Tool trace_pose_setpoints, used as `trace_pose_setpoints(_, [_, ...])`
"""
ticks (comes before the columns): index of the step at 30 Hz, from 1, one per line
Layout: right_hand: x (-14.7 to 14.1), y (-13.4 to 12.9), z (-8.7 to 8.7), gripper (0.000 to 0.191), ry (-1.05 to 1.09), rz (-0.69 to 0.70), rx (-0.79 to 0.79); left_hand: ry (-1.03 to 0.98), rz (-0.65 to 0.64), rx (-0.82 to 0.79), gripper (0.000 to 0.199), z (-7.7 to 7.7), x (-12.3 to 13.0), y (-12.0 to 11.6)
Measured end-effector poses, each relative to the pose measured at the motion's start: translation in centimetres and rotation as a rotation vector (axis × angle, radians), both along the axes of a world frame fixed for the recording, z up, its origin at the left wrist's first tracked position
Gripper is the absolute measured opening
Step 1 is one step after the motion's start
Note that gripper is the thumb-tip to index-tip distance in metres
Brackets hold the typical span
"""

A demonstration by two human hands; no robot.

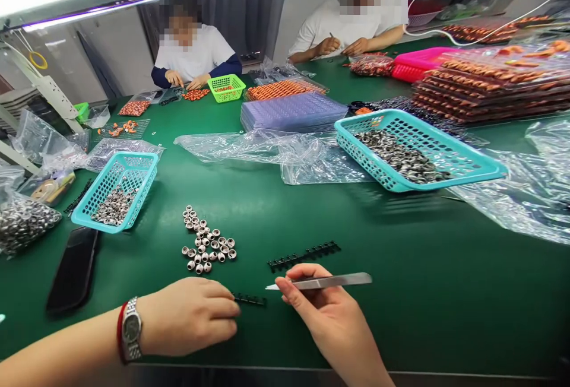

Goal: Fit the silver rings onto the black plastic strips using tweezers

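My left hand (193, 317), with a watch and a red band at the wrist, is closed at the left end of a short black toothed strip (252, 300); its fingertips are hidden. Metal tweezers (332, 281) lie between the thumb and fingers of my right hand (327, 310), their tip pointing left above the strip's right end. Just beyond that hand rest longer black strips (304, 256). A loose group of small silvery cup-shaped parts (205, 244) is spread on the green table (427, 292) beyond my left hand.
Blue baskets of metal parts stand at left (154, 179) and right (472, 176). A dark phone-like object (73, 271) lies at left. Plastic film (312, 164), clear trays (291, 111) and stacked orange parts (485, 87) lie farther back. Two people sit across the table.
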State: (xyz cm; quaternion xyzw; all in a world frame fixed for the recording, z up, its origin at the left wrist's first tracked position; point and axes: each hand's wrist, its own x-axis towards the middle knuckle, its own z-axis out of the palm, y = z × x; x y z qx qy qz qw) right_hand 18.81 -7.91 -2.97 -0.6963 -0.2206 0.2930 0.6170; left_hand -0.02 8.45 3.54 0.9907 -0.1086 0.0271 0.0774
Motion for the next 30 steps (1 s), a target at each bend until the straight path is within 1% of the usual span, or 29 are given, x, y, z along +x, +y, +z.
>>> trace_pose_setpoints(1, [-0.5,-0.1,0.0,0.051,-0.035,-0.033,-0.022,-0.03,0.038,-0.074,0.014,-0.7,-0.1,-0.1])
trace_pose_setpoints(3, [-1.3,-0.4,-0.1,0.048,-0.127,-0.071,-0.062,-0.062,0.1,-0.191,0.025,-2.0,-0.1,-0.6])
trace_pose_setpoints(5, [-1.7,-0.7,-0.2,0.045,-0.237,-0.056,-0.069,-0.049,0.217,-0.265,0.028,-2.9,0.0,-1.5])
trace_pose_setpoints(7, [-1.7,-0.8,-0.1,0.042,-0.335,-0.018,-0.045,-0.016,0.289,-0.32,0.031,-3.3,0.0,-2.3])
trace_pose_setpoints(10, [-1.4,-0.5,0.2,0.038,-0.441,-0.024,0.003,0.033,0.34,-0.365,0.037,-3.3,-0.1,-3.3])
trace_pose_setpoints(14, [-1.3,-0.1,0.5,0.035,-0.52,-0.058,0.06,0.065,0.386,-0.373,0.043,-2.9,-0.1,-3.8])
trace_pose_setpoints(22, [-1.2,-0.2,0.2,0.024,-0.671,-0.042,0.11,0.101,0.388,-0.352,0.048,-2.8,-0.1,-3.9])
trace_pose_setpoints(25, [-1.2,-0.1,0.4,0.021,-0.748,-0.001,0.171,0.106,0.376,-0.346,0.05,-2.9,-0.1,-3.7])
trace_pose_setpoints(28, [-1.4,0.1,0.5,0.014,-0.823,0.109,0.315,0.106,0.365,-0.355,0.05,-2.8,-0.1,-3.6])
trace_pose_setpoints(30, [-1.4,0.2,0.4,0.01,-0.831,0.139,0.388,0.106,0.37,-0.365,0.049,-2.8,-0.2,-3.7])
